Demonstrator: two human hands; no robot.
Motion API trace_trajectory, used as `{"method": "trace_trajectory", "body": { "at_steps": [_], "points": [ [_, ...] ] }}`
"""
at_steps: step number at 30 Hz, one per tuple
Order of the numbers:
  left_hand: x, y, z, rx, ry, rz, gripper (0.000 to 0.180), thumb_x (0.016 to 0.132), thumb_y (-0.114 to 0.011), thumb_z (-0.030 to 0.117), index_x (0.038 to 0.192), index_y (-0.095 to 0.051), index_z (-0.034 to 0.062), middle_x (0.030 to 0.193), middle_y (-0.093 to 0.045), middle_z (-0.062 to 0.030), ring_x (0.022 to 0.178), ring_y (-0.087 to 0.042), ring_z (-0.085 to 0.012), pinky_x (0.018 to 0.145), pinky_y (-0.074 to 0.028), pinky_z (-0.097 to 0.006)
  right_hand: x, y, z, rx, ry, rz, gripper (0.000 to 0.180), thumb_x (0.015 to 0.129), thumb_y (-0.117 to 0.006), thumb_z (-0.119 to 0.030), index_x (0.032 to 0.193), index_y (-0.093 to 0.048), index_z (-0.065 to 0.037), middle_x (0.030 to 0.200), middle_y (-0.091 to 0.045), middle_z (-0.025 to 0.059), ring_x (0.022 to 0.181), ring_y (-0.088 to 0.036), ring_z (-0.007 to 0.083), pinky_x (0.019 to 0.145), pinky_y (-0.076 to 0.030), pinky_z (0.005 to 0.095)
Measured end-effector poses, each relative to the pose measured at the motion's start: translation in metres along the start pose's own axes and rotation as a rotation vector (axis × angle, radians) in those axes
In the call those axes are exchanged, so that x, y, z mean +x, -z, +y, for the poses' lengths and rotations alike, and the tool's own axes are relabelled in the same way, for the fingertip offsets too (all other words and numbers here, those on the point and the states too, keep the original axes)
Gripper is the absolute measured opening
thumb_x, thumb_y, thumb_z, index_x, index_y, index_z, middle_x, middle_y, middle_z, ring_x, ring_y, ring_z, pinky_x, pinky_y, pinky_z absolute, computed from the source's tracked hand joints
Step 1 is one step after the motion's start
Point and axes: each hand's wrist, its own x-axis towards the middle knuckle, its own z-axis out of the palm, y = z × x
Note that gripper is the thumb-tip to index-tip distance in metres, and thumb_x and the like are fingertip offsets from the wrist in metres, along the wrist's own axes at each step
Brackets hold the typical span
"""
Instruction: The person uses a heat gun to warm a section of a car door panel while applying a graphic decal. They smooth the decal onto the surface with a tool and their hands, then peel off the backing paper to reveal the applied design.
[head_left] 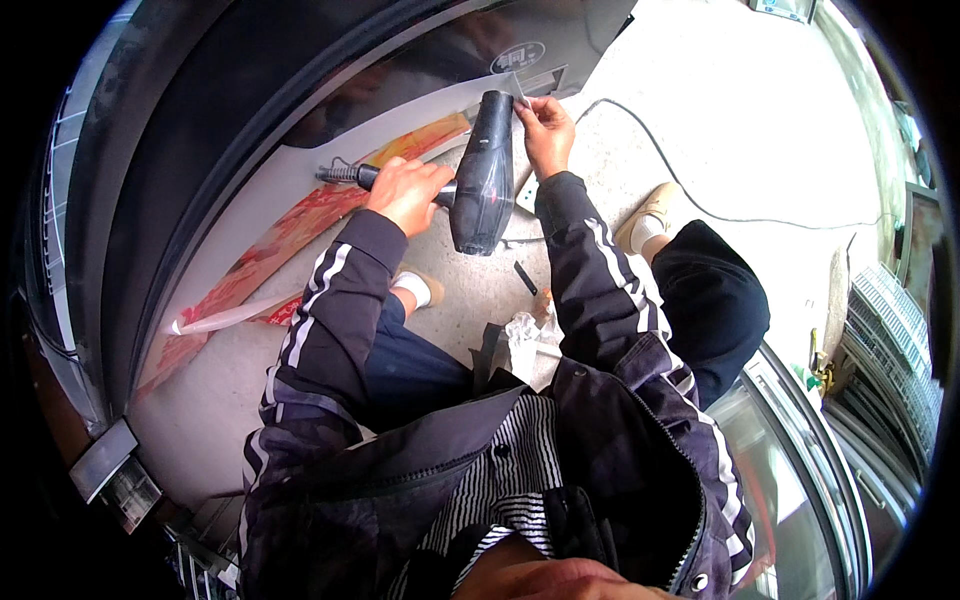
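Note:
My left hand [408, 194] is closed round the handle of a black hair dryer [484, 180]. Its nozzle points away from me, toward the lower edge of a large black curved cabinet [390, 95]. The fingers of my right hand [546, 130] pinch the lifted corner of a thin film [514, 88] just beyond the nozzle. That film runs along the cabinet's lower side. Lower down, a red and orange printed strip [290, 232] follows the cabinet's curve, and a loose end of it curls outward near the floor. A coiled cord guard [338, 173] hangs at the dryer handle's end.
A dark cable [660, 150] loops across the pale floor on the right. Crumpled white paper [522, 340] and a small black strip [526, 278] lie between my feet. Stacked wire racks [890, 330] stand at far right, with a curved glass panel [790, 480] closer in.

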Motion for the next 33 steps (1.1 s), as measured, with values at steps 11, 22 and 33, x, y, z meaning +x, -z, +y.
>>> {"method": "trace_trajectory", "body": {
  "at_steps": [11, 22, 33],
  "points": [
    [-0.011, -0.004, -0.005, 0.011, 0.002, 0.029, 0.044, 0.066, -0.076, 0.007, 0.107, -0.059, 0.0113, 0.094, -0.066, -0.0078, 0.095, -0.061, -0.0263, 0.085, -0.041, -0.039, -0.014, -0.001, 0.002, -0.183, 0.077, 0.056, 0.01, 0.08, -0.074, -0.007, 0.085, -0.068, -0.002, 0.077, -0.068, 0.004, 0.071, -0.061, 0.0103, 0.069, -0.048, 0.0251],
    [-0.017, -0.009, -0.012, 0.007, 0.022, 0.012, 0.047, 0.065, -0.077, 0.007, 0.109, -0.059, 0.0118, 0.097, -0.066, -0.0079, 0.096, -0.062, -0.026, 0.087, -0.041, -0.039, -0.027, 0.002, 0.005, -0.312, 0.136, 0.066, 0.009, 0.08, -0.074, -0.008, 0.085, -0.068, -0.004, 0.076, -0.065, 0.0037, 0.069, -0.059, 0.0118, 0.066, -0.047, 0.0262],
    [-0.039, -0.011, -0.011, 0.034, 0.055, 0.001, 0.047, 0.065, -0.077, 0.008, 0.108, -0.058, 0.0133, 0.095, -0.066, -0.006, 0.097, -0.062, -0.0248, 0.085, -0.04, -0.038, -0.042, -0.001, -0.004, -0.35, 0.171, 0.046, 0.009, 0.081, -0.074, -0.005, 0.087, -0.067, -0.003, 0.077, -0.065, -0.0003, 0.069, -0.056, 0.005, 0.066, -0.045, 0.0207]
  ]
}}
